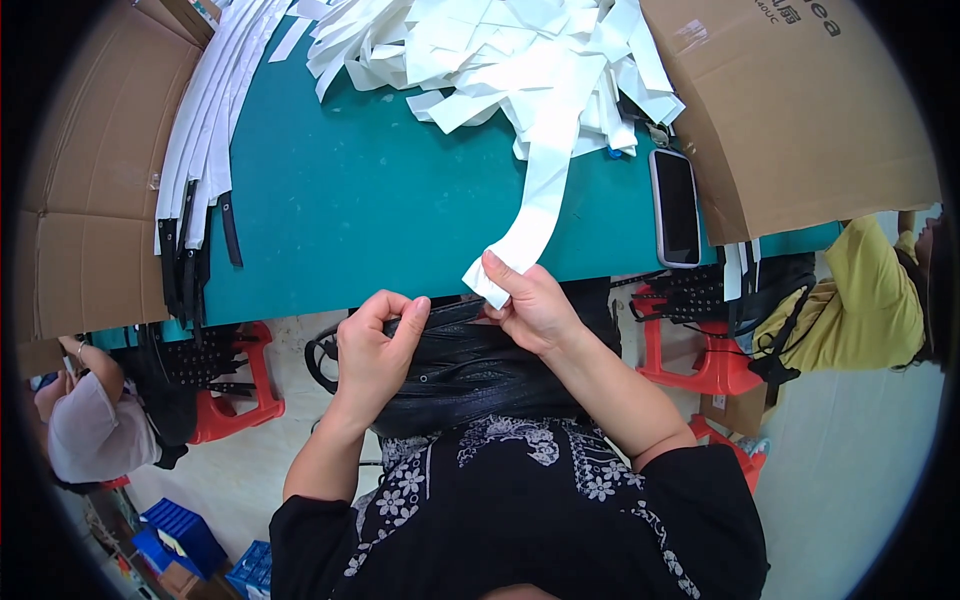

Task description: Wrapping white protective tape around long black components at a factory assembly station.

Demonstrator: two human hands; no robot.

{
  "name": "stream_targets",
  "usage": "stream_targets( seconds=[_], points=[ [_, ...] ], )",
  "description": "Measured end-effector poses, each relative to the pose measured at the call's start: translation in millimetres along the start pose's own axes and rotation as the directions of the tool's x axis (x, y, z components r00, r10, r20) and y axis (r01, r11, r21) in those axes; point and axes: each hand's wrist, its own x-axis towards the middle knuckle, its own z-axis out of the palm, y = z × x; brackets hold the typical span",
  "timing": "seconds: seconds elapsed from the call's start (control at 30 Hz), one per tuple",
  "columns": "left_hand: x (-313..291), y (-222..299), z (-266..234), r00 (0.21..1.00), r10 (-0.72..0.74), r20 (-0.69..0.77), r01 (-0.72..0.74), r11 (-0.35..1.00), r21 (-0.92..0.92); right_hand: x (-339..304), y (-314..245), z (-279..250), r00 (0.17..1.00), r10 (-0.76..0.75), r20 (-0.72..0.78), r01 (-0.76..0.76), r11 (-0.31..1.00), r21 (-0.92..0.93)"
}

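Note:
My right hand (537,308) pinches the near end of a long white strip (550,165) between thumb and fingers. From there the strip curves up to a large heap of white strips (480,50) at the far side of the table. My left hand (378,345) is closed, its thumb pressed against the curled fingers. A thin black belt (452,316) runs between the two hands, over my lap. Beneath them lies a bundle of black leather-like belts (470,365), one looping out to the left. How the belt's end sits in my right hand is hidden by the fingers.
White-sleeved belts with black ends (205,150) lie at the left of the green table (370,200). Cardboard boxes (100,170) flank both sides. A phone (677,208) rests near the right edge. Seated people and red stools (240,390) are on either side.

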Motion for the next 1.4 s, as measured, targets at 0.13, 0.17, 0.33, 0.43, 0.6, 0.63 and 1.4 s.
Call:
stream_targets(
  seconds=[0.13, 0.17, 0.33, 0.43, 0.6, 0.63, 1.4],
  points=[
    [1, 0, 0, 1.000, -0.024, -0.009, 0.024, 0.999, -0.023, -1, 2, 5, 0.998, -0.048, -0.029, 0.046, 0.997, -0.070],
    [2, -2, 1, 0.999, -0.039, -0.014, 0.039, 0.999, -0.032, -2, 3, 5, 0.993, -0.106, -0.047, 0.096, 0.979, -0.179],
    [2, -14, 16, 0.996, -0.021, -0.088, 0.012, 0.994, -0.108, -4, 9, 15, 0.950, -0.296, -0.096, 0.235, 0.885, -0.403],
    [-3, -24, 27, 0.994, -0.025, -0.107, 0.010, 0.991, -0.131, -2, 14, 14, 0.913, -0.388, -0.124, 0.304, 0.852, -0.426],
    [-7, -26, 26, 0.990, -0.093, -0.111, 0.069, 0.977, -0.202, 0, 18, 13, 0.875, -0.484, -0.018, 0.383, 0.714, -0.587],
    [-7, -28, 26, 0.989, -0.093, -0.115, 0.068, 0.977, -0.201, 1, 19, 13, 0.876, -0.482, -0.013, 0.384, 0.714, -0.586],
    [-23, -63, -30, 0.851, 0.025, 0.524, 0.074, 0.983, -0.168, -1, 32, 21, 0.994, -0.113, -0.005, 0.104, 0.927, -0.360]
  ],
)
